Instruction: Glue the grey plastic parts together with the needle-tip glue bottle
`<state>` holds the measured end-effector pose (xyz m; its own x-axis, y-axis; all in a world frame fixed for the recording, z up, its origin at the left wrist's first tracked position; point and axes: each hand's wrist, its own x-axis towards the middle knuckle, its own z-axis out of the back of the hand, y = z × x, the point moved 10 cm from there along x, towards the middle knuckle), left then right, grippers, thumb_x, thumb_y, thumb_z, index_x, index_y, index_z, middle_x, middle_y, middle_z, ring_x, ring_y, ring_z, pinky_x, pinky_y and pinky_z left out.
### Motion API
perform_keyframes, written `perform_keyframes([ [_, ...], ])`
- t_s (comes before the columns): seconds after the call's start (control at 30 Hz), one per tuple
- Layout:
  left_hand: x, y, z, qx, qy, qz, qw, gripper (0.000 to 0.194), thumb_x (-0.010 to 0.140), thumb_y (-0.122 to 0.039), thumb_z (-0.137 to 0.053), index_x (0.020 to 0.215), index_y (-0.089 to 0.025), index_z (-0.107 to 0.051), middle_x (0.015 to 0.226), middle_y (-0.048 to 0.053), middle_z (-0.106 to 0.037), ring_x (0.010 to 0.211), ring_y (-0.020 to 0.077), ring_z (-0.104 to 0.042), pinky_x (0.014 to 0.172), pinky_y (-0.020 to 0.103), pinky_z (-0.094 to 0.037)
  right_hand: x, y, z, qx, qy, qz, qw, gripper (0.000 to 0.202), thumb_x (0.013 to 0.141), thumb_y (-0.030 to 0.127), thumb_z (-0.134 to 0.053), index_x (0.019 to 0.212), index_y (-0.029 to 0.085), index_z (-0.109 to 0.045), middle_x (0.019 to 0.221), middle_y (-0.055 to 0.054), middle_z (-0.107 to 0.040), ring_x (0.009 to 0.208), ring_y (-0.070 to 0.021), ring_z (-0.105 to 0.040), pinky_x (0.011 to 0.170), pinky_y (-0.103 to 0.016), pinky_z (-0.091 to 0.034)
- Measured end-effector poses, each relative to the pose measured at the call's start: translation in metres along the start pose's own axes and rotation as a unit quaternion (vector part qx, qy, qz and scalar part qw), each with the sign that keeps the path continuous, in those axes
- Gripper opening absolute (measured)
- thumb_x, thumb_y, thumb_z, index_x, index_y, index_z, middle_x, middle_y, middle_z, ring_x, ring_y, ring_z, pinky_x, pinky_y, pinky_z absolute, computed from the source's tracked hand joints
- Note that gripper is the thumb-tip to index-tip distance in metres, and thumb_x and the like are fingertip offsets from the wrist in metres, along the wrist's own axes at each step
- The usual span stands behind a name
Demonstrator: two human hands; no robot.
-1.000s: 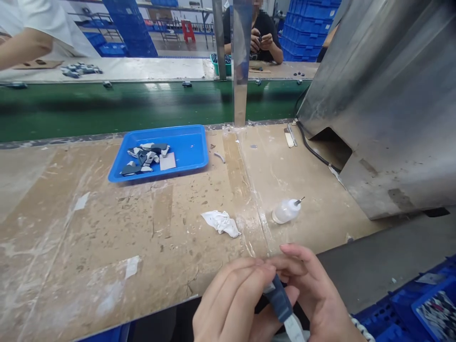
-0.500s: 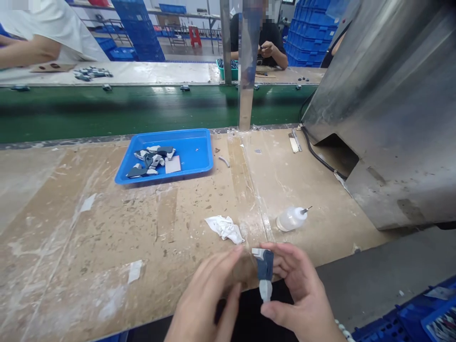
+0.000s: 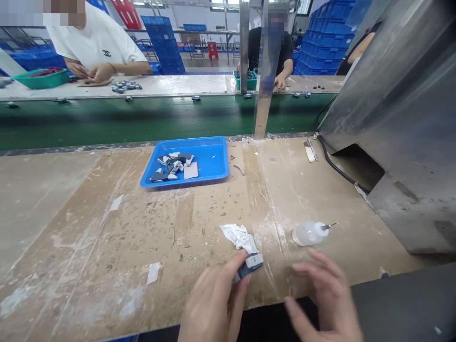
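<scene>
My left hand point(image 3: 217, 297) grips a small dark blue-grey and light grey plastic part point(image 3: 251, 265) between thumb and fingers, over the front of the bench. My right hand point(image 3: 320, 297) is apart from it, fingers spread, holding nothing, and slightly blurred. Just beyond the part lies a crumpled white cloth or tissue point(image 3: 240, 237). A translucent squeeze bottle point(image 3: 309, 233) with a thin metal tip lies tilted on the bench, beyond my right hand. Further back, a blue tray point(image 3: 210, 159) holds several similar grey and dark parts point(image 3: 174, 164) and a small pale square pad point(image 3: 191, 170).
A green conveyor point(image 3: 142, 118) with spaced parts runs behind the worn bench point(image 3: 117, 247). A metal post point(image 3: 265, 95) stands at the bench's back edge, and a large metal housing point(image 3: 402, 123) with a black cable is at right. Two co-workers sit across the conveyor.
The plastic part has passed from my right hand to my left. My right hand has let go and opened, moving rightward. The view has shifted left and up.
</scene>
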<state>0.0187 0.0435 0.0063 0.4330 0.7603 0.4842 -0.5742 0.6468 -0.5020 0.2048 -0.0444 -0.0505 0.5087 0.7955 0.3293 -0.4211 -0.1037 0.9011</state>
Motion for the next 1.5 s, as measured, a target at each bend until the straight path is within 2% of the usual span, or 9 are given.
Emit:
perform_keyframes([
  [0.17, -0.004, 0.004, -0.012, 0.015, 0.020, -0.014, 1.000, 0.025, 0.104, -0.021, -0.055, 0.128, -0.020, -0.062, 0.108, 0.007, -0.075, 0.098, 0.0176, -0.074, 0.085, 0.026, -0.062, 0.028, -0.028, 0.050, 0.052, -0.139, -0.065, 0.987, 0.066, 0.080, 0.018, -0.083, 0.137, 0.028, -0.052, 0.133, -0.011, -0.052, 0.111, -0.0204, -0.061, 0.101, -0.035, -0.050],
  [0.37, -0.007, 0.006, -0.009, -0.015, -0.042, 0.000, 0.999, 0.020, 0.099, -0.010, -0.061, 0.118, -0.016, -0.066, 0.108, 0.007, -0.076, 0.101, 0.0146, -0.073, 0.093, 0.021, -0.059, 0.061, -0.008, 0.023, -0.026, -0.021, 0.010, 0.999, 0.085, 0.085, 0.025, -0.080, 0.154, 0.038, -0.031, 0.152, -0.009, -0.044, 0.136, -0.0264, -0.050, 0.110, -0.043, -0.044],
  [0.47, -0.008, -0.001, -0.010, -0.018, -0.037, -0.037, 0.998, 0.023, 0.096, -0.003, -0.062, 0.115, -0.015, -0.067, 0.107, 0.007, -0.077, 0.105, 0.0165, -0.072, 0.095, 0.024, -0.058, 0.065, -0.020, 0.008, -0.047, 0.020, -0.039, 0.998, 0.082, 0.090, 0.035, -0.076, 0.155, 0.038, -0.027, 0.146, -0.008, -0.054, 0.134, -0.0285, -0.054, 0.110, -0.050, -0.045],
  [0.73, -0.019, -0.006, -0.014, 0.017, 0.005, -0.109, 0.994, 0.044, 0.094, 0.006, -0.054, 0.130, -0.015, -0.068, 0.119, 0.010, -0.076, 0.115, 0.0205, -0.069, 0.100, 0.031, -0.056, 0.070, -0.025, -0.012, -0.152, 0.116, -0.071, 0.979, 0.035, 0.099, 0.039, -0.061, 0.134, 0.038, -0.056, 0.138, 0.001, -0.065, 0.132, -0.0227, -0.059, 0.104, -0.040, -0.054],
  [0.93, -0.017, -0.013, -0.010, 0.007, -0.032, -0.101, 0.994, 0.028, 0.099, -0.003, -0.056, 0.117, -0.014, -0.074, 0.115, 0.010, -0.077, 0.110, 0.0204, -0.068, 0.094, 0.031, -0.055, 0.050, -0.032, 0.006, 0.042, 0.065, -0.090, 0.993, 0.055, 0.095, 0.033, -0.071, 0.143, 0.030, -0.042, 0.114, -0.008, -0.074, 0.098, -0.0222, -0.073, 0.080, -0.033, -0.062],
  [1.07, -0.020, -0.018, -0.009, 0.012, -0.066, -0.072, 0.995, 0.030, 0.098, 0.000, -0.056, 0.109, -0.018, -0.077, 0.110, 0.009, -0.077, 0.107, 0.0183, -0.070, 0.091, 0.028, -0.055, 0.056, -0.028, 0.029, 0.203, -0.006, -0.047, 0.978, 0.042, 0.083, 0.028, -0.083, 0.118, 0.027, -0.061, 0.083, 0.000, -0.068, 0.060, -0.0138, -0.064, 0.057, -0.025, -0.058],
  [1.23, -0.017, -0.015, -0.011, -0.003, -0.061, -0.052, 0.997, 0.033, 0.097, 0.003, -0.054, 0.110, -0.016, -0.077, 0.112, 0.011, -0.075, 0.106, 0.0185, -0.071, 0.088, 0.027, -0.056, 0.065, -0.060, 0.039, 0.385, -0.188, -0.257, 0.866, 0.049, 0.064, 0.054, -0.092, 0.095, 0.022, -0.070, 0.089, 0.001, -0.061, 0.070, -0.0130, -0.062, 0.057, -0.024, -0.061],
  [1.33, -0.014, -0.017, -0.011, -0.002, -0.057, -0.070, 0.996, 0.028, 0.096, 0.003, -0.056, 0.103, -0.015, -0.077, 0.108, 0.012, -0.076, 0.099, 0.0176, -0.071, 0.080, 0.025, -0.057, 0.065, -0.063, 0.022, 0.460, -0.202, -0.326, 0.801, 0.060, 0.053, 0.058, -0.096, 0.089, 0.020, -0.066, 0.087, 0.003, -0.052, 0.069, -0.0111, -0.058, 0.050, -0.018, -0.056],
  [1.5, -0.015, -0.018, -0.010, -0.017, -0.058, -0.076, 0.995, 0.025, 0.093, 0.005, -0.061, 0.100, -0.013, -0.076, 0.109, 0.013, -0.075, 0.095, 0.0169, -0.070, 0.076, 0.025, -0.056, 0.070, -0.039, 0.006, 0.413, -0.103, -0.238, 0.873, 0.045, 0.065, 0.056, -0.090, 0.080, 0.020, -0.067, 0.076, 0.001, -0.056, 0.054, -0.0090, -0.053, 0.043, -0.018, -0.052],
])
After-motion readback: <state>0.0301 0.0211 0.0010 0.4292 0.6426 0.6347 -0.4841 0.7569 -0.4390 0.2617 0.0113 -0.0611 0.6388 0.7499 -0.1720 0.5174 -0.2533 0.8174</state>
